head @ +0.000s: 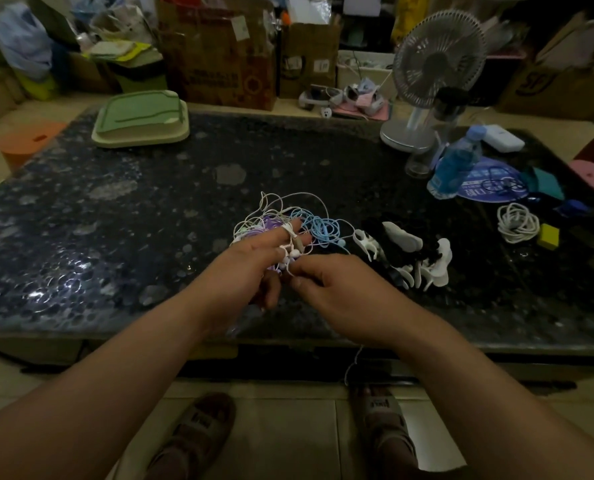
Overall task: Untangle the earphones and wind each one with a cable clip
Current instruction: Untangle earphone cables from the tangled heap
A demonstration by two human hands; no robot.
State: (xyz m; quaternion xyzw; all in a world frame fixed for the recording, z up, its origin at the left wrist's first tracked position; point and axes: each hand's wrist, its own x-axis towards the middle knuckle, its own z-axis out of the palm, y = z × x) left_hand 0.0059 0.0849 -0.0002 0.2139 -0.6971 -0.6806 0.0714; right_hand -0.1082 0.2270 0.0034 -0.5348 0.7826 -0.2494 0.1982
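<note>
A tangle of earphones (290,216) in white, blue and purple cords lies on the dark stone table near its front middle. My left hand (254,261) holds part of the tangle, with white cord looped over its fingers and white earbuds against them. My right hand (330,282) pinches a white cord close to the left hand's fingertips. A thin white cord (352,365) hangs below the table edge under the right wrist. Several white and black cable clips (413,254) lie in a heap just right of the tangle. A wound white cable (518,222) lies farther right.
A green lidded tray (139,121) sits at the back left. A white desk fan (430,74), a blue bottle (456,164), a clear jar (423,157) and a blue round fan (493,183) crowd the back right. Cardboard boxes stand behind the table (98,202). A yellow block (547,235) lies beside the wound cable.
</note>
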